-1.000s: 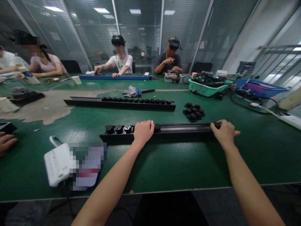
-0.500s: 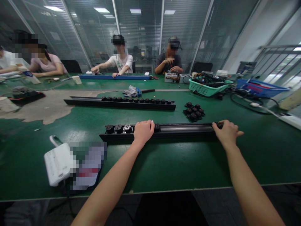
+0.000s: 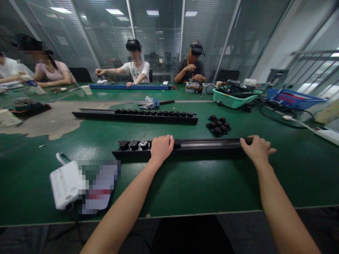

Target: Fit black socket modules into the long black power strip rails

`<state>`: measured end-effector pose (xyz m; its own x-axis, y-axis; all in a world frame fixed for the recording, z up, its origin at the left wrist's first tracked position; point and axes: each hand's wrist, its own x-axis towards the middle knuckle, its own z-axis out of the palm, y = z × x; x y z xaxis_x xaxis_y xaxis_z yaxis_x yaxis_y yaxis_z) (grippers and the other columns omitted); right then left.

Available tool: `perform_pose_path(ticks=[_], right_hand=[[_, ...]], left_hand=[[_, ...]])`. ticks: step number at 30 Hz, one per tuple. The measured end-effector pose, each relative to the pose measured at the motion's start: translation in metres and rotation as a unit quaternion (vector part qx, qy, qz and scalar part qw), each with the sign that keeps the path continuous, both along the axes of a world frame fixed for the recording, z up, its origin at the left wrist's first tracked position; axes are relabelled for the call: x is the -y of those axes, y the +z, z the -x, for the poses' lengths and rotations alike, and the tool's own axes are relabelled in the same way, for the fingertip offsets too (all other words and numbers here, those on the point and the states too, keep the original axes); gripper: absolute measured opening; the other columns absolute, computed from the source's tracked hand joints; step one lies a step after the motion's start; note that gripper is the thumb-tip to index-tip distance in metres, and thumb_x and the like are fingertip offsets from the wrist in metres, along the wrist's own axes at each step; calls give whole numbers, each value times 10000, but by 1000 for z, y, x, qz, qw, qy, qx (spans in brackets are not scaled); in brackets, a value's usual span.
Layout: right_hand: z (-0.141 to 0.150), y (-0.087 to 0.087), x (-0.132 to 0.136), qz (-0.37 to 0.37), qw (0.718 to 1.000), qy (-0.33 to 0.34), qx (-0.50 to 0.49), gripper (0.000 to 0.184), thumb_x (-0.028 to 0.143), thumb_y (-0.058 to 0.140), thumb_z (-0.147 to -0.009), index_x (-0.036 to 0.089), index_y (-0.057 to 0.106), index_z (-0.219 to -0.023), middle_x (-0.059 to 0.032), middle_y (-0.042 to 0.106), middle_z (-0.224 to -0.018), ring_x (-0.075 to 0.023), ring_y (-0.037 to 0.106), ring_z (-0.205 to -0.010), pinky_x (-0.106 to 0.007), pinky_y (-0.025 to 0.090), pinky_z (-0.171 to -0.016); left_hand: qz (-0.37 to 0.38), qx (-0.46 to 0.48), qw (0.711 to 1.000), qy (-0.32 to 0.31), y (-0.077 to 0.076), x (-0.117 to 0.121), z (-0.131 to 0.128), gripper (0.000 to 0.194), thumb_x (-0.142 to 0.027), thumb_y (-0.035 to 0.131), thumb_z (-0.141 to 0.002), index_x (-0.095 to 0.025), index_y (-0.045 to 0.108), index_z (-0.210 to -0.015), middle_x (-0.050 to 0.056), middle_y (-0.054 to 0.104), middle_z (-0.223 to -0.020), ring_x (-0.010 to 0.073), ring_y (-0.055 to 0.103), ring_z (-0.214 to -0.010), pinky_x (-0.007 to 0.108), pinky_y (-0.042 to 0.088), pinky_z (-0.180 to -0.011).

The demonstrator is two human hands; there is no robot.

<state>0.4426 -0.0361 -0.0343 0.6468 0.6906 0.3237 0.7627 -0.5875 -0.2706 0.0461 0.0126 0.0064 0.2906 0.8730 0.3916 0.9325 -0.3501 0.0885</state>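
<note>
In front of me on the green table (image 3: 201, 187) lies a long black channel rail (image 3: 209, 151), with several black round socket modules (image 3: 133, 144) seated in its left part. My left hand (image 3: 162, 150) is closed over the middle of the rail, with the fingers over its far edge. At the rail's right end, my right hand (image 3: 256, 150) is closed around a dark module (image 3: 248, 140) that is partly hidden under the thumb and fingers. Between my hands, the stretch of channel shows a smooth floor.
A second black rail (image 3: 137, 118) with a row of modules lies beyond. Loose modules (image 3: 218, 125) sit behind the right hand. Left are a white power bank (image 3: 66, 185) and a phone (image 3: 102, 187). A green basket (image 3: 235, 98) stands back right. Co-workers (image 3: 135, 70) sit opposite.
My right hand has shifted very slightly to the right at the rail's end. My left hand and the rail stay in place. A co-worker opposite has raised one hand.
</note>
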Motion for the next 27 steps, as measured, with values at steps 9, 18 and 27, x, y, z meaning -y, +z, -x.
perform_pose_path(ticks=[9,18,27], right_hand=[[-2,-3,0,9,1000,-11,-11,644,654,421,-800,161,600,-1174,-209,561,-1199,-416,452,-1157,-601,330,-944],[-3,-2,1,-18,999,-32,-29,626,624,454,-793,153,592,-1181,-223,512,-1239,-427,460,-1150,-574,319,-953],[-2,-2,0,-20,999,-22,-39,546,498,407,-834,117,565,-1191,-227,591,-1144,-397,544,-1093,-613,346,-941]], left_hand=[[12,6,1000,1,0,0,0,475,-362,244,-1017,-170,653,-875,100,712,-868,227,659,-804,335,402,-745],[21,6,1000,-2,1,0,1,478,-372,245,-1016,-169,660,-892,112,716,-883,229,660,-819,336,410,-764],[19,1,1000,6,1,1,0,475,-374,250,-1018,-166,662,-902,114,718,-897,229,663,-830,332,409,-769]])
